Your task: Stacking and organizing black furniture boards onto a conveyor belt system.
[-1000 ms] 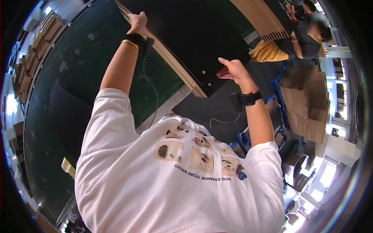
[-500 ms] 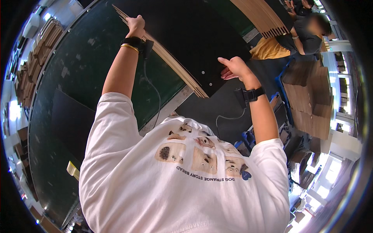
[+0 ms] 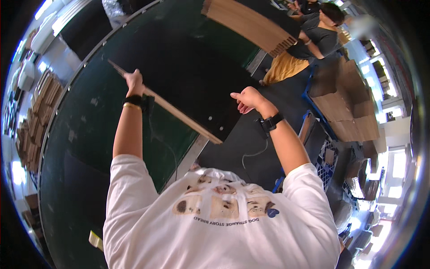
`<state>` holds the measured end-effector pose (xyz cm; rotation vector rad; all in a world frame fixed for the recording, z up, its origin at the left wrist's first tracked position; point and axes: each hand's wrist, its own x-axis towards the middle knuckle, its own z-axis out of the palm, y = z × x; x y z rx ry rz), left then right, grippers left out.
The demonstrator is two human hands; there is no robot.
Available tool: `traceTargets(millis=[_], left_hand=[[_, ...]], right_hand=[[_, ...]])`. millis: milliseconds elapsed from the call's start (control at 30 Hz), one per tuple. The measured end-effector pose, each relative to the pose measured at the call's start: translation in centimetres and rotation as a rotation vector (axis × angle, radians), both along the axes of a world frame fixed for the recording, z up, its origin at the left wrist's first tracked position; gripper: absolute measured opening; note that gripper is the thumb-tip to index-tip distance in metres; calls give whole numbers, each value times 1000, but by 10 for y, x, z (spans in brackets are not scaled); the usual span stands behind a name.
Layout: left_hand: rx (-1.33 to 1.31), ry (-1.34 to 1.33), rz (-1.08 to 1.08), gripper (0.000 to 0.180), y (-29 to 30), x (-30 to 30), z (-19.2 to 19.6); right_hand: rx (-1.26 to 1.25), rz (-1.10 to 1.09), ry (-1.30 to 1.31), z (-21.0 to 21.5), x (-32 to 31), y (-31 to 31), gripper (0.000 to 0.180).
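A stack of black-faced boards (image 3: 179, 76) with light brown edges lies slantwise on the dark green table, its near right corner jutting past the table edge. Two small pale round spots show on the black face near that corner. My left hand (image 3: 134, 83) is closed on the stack's near edge towards its left end, where one board sticks out a little. At the right edge of the boards is my right hand (image 3: 251, 99), its thumb held out and its fingers loosely bent. Nothing shows between them; whether they touch the edge I cannot tell. Each wrist wears a black band with a cable.
The green table (image 3: 89, 134) curves away to the left. Beyond my boards lies another stack of boards (image 3: 251, 29), with a person (image 3: 316, 33) beside it. Stacked brown cardboard (image 3: 347, 98) stands on a blue pallet at right. A pale yellow flat piece (image 3: 95, 240) is at lower left.
The view has shifted, so the boards and both hands appear further left and lower. The board edges look more even. My right hand's fingers are more bent; my left hand keeps its hold.
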<state>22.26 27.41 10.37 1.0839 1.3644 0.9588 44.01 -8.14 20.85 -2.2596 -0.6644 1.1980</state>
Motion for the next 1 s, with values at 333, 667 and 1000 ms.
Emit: traceTargets(millis=[333, 667, 1000], left_hand=[[386, -187, -101, 58, -118, 0, -2], [12, -217, -142, 79, -241, 14, 8], [-34, -183, -112, 83, -243, 25, 13]], right_hand=[[254, -80, -888, -43, 71, -1, 43], [154, -33, -614, -50, 90, 30, 80], [161, -8, -609, -52, 85, 38, 74]])
